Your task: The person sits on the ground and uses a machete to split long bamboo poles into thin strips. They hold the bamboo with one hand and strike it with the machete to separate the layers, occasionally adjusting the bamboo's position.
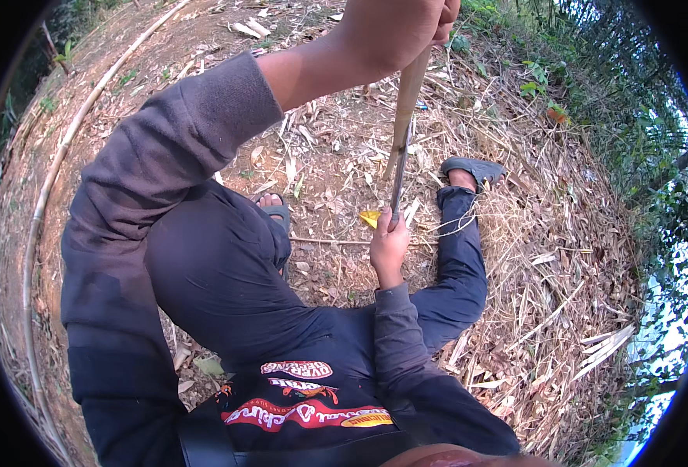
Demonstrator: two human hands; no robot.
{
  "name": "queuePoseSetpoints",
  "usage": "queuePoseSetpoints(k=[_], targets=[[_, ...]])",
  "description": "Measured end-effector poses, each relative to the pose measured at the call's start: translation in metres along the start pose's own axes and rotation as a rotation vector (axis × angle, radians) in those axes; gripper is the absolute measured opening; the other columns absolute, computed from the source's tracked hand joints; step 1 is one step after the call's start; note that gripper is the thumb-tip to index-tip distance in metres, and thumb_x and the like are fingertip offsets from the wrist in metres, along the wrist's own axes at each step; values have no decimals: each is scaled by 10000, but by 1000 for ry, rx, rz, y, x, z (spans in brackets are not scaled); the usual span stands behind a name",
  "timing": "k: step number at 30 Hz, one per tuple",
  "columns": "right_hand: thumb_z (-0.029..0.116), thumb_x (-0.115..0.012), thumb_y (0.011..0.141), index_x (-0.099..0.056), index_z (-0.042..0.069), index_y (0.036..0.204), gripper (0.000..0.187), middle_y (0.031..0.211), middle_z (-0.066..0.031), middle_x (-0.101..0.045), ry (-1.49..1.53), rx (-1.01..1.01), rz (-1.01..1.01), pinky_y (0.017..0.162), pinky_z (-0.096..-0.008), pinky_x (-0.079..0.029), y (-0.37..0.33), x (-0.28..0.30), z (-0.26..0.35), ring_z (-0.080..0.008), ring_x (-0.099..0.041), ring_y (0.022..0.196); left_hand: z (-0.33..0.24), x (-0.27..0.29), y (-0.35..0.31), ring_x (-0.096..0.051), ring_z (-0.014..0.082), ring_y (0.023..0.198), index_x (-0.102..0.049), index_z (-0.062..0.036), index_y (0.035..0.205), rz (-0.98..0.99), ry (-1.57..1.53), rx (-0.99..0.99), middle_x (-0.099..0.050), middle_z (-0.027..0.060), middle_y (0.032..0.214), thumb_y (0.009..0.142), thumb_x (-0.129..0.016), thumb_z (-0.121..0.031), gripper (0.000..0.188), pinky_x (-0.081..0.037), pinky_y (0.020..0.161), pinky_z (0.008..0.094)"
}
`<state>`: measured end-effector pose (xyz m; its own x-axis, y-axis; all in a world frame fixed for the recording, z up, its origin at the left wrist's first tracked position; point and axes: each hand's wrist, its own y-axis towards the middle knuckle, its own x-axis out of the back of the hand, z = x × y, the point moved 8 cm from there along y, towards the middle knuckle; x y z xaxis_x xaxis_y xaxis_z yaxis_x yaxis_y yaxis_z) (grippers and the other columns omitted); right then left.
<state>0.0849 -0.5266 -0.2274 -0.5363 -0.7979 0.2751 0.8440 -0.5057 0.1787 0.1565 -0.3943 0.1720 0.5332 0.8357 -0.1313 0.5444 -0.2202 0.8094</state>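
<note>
Raised near the upper edge, my left hand (394,31) is closed round the upper end of a pale bamboo strip (409,89), which hangs down and narrows toward its lower tip. My right hand (390,247), lower and between my legs, grips a knife (398,183). Its narrow dark blade points up and lies against or just beside the strip's lower part; whether they touch I cannot tell. The knife's handle is mostly hidden in my fist. Beside that fist shows a small bright yellow piece (369,218), of a kind I cannot make out.
Dry leaves and bamboo shavings (530,311) cover the sloping ground. A long thin pole (60,156) curves along the left. Green bushes (639,156) stand at the right. My sandalled feet (474,173) are planted apart, and a thin stick (332,241) lies between them.
</note>
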Motion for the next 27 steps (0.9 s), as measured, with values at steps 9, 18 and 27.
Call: queuePoseSetpoints(k=[9,18,27], targets=[[412,-513,1059,-548,37,935,397,583,5,-457,336,-119,103,373,-226,-314,-13,31,64,-48,-412,420,1,-8,4,-383,36,426,-501,-151,730,14,6,-68,-427,-59,540,1069,-485,-411,427,-321,395,211],[543,-503,1019,-468,-19,1058,565,623,-63,-463,817,462,-18,455,-284,-376,-27,73,165,-134,-472,514,-10,-16,1,-419,48,430,-492,-143,726,-1,15,-69,-445,-44,542,1054,-528,-406,423,-349,398,224],[393,-554,1025,-606,-18,845,452,645,-145,-606,-235,-129,118,603,-433,-483,18,-3,-64,-270,-600,576,-6,-3,2,-382,66,423,-453,-154,668,88,-3,-21,-393,-35,514,1059,-489,-455,495,-311,408,237]])
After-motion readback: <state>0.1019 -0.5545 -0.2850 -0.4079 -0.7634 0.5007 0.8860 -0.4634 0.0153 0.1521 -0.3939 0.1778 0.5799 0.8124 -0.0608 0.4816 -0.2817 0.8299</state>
